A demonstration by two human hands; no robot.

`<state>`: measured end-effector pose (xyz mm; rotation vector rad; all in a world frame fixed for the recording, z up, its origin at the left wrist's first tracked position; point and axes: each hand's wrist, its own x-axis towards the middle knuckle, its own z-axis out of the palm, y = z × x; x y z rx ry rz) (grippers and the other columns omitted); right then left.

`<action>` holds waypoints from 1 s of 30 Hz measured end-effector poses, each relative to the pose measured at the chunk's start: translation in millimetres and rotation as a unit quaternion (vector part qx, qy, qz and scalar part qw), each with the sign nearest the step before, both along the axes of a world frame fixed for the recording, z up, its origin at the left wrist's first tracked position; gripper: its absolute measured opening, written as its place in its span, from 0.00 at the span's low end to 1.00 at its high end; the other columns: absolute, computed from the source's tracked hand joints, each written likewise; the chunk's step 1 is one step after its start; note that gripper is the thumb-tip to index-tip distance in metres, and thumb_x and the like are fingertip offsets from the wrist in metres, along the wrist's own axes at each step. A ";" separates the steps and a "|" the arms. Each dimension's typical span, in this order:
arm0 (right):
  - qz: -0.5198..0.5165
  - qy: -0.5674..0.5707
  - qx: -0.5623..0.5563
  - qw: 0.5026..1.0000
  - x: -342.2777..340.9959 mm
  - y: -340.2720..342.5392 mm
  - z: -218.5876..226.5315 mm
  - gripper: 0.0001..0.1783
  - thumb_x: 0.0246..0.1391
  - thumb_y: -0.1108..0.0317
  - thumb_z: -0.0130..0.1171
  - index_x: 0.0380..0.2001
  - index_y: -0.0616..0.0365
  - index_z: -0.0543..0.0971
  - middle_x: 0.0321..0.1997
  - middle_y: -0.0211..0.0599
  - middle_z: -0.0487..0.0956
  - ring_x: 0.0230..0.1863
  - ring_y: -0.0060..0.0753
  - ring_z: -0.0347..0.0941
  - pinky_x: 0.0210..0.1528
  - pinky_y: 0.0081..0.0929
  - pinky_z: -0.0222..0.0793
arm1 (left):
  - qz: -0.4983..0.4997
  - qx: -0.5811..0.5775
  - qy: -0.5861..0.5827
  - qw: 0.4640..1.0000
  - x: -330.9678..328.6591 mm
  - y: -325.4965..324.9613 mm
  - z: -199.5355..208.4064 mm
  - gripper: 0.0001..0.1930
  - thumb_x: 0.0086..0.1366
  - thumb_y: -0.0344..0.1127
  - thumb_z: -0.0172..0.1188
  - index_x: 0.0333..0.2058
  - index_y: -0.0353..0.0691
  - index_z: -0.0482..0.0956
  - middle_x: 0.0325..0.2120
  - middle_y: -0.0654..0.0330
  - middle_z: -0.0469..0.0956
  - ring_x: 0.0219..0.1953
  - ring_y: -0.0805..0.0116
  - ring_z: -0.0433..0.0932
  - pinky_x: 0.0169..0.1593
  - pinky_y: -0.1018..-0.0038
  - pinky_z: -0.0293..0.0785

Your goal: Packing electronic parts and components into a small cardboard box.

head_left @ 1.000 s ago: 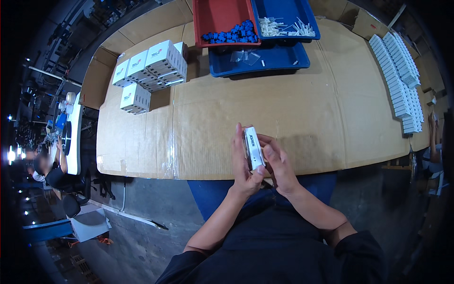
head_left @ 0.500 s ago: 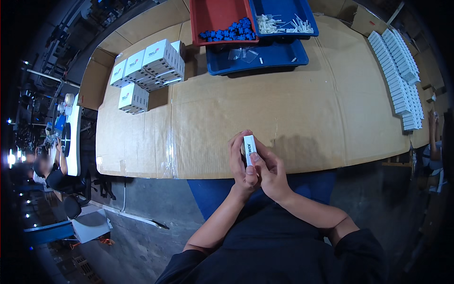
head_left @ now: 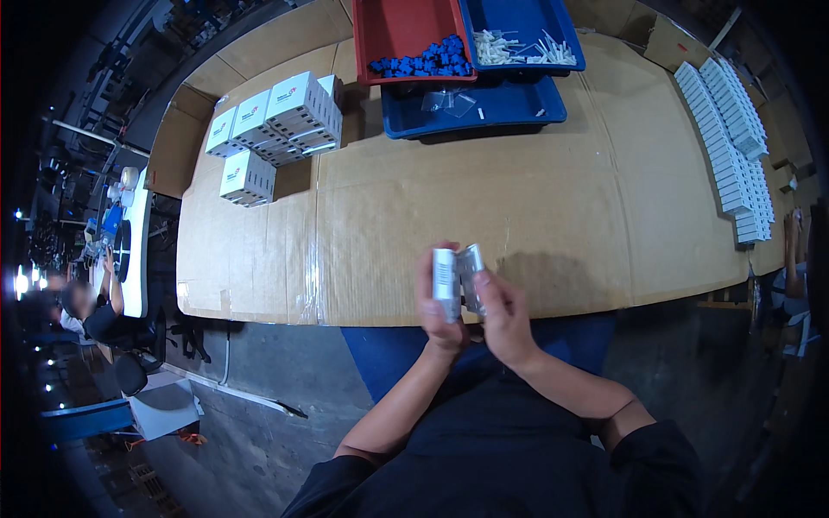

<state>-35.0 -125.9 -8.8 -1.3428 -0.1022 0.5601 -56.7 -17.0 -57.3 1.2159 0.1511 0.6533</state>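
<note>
Above the table's near edge, my left hand (head_left: 428, 298) is wrapped round a small white box-shaped piece (head_left: 445, 274) with fine dark print on its face. Beside it my right hand (head_left: 508, 321) pinches a narrow silver-grey, shiny piece (head_left: 472, 263), tilted slightly. A dark gap shows between the upper parts of the two pieces. Whether they touch lower down, or are joined, I cannot tell, as fingers cover that end.
On the cardboard-covered table (head_left: 389, 224), stacked white boxes (head_left: 249, 179) stand at left. At the back are a red tray (head_left: 406, 30) of blue parts, a blue tray (head_left: 522, 22) of white parts and a lower blue tray (head_left: 509, 121). White box rows (head_left: 730, 164) line the right.
The single white block between both hands has given way to two pieces side by side, one per hand. My right thumb has moved off the white face, and the hands have parted slightly.
</note>
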 end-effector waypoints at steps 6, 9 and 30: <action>-0.092 0.236 0.165 0.953 38.3 -7.5 1.7 0.19 0.72 0.56 0.53 0.50 0.61 0.80 0.45 0.34 0.83 0.46 0.29 0.81 0.49 0.27 0.77 | -0.059 -0.279 0.010 0.958 13.8 23.3 6.2 0.41 0.69 0.62 0.47 0.69 0.34 0.61 0.60 0.46 0.72 0.68 0.47 0.68 0.72 0.55 0.63; -0.090 0.247 0.138 0.955 61.2 -23.8 -25.2 0.17 0.70 0.60 0.53 0.50 0.62 0.80 0.46 0.37 0.84 0.47 0.31 0.82 0.49 0.29 0.78 | -0.071 -0.209 0.048 0.974 20.8 22.6 13.2 0.35 0.69 0.43 0.50 0.72 0.39 0.55 0.61 0.47 0.72 0.68 0.51 0.70 0.68 0.61 0.69; 0.091 -0.448 -0.453 0.765 24.5 -73.5 -30.6 0.25 0.60 0.59 0.66 0.59 0.53 0.79 0.73 0.41 0.68 0.76 0.45 0.60 0.75 0.64 0.48 | -0.147 0.588 0.232 0.760 -41.4 72.6 16.9 0.27 0.69 0.43 0.63 0.65 0.49 0.72 0.64 0.51 0.66 0.74 0.46 0.58 0.76 0.40 0.44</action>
